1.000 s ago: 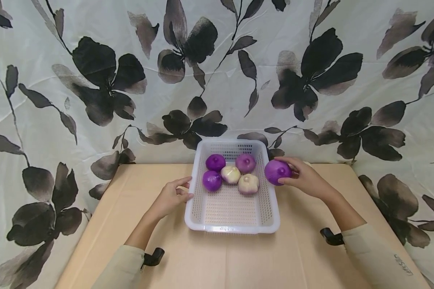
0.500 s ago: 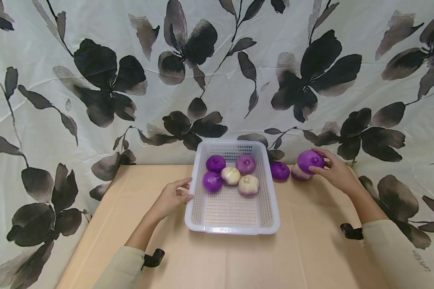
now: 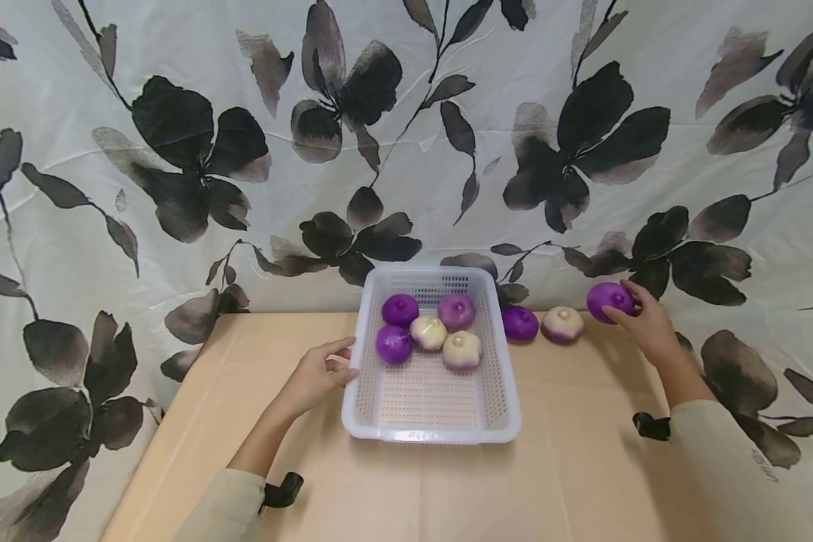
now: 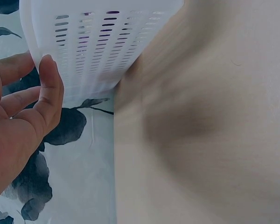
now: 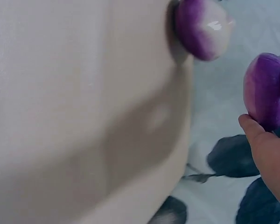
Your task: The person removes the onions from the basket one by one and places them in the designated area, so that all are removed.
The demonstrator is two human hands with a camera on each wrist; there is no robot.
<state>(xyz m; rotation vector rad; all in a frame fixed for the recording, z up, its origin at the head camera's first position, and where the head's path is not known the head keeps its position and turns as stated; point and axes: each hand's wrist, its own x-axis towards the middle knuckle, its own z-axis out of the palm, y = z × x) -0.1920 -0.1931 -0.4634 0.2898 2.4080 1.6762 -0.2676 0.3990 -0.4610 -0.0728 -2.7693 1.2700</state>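
In the head view my right hand [image 3: 653, 327] pinches a purple onion [image 3: 608, 302] between thumb and fingers, over the table's back right. The right wrist view shows this onion [image 5: 263, 88] raised off the tabletop, partly hidden by the fingers. To its left, a pale onion with purple shading [image 3: 562, 324] and a dark purple onion [image 3: 519, 324] stand side by side, just right of a white plastic basket [image 3: 431, 435]. My left hand [image 3: 317, 375] touches the basket's left rim with thumb and fingertips; the left wrist view shows them at the perforated wall [image 4: 98, 42].
Inside the basket, several onions gather toward the back, among them a purple onion [image 3: 394, 345] and a whitish onion [image 3: 462, 350]. A floral cloth [image 3: 447, 173] hangs behind the tan table [image 3: 420, 489]. The table's back edge runs close behind the loose onions.
My right hand has carried the purple onion rightward from beside the basket, past the two loose onions, uncovering them. My left hand stays at the rim, and the basket's contents look the same.
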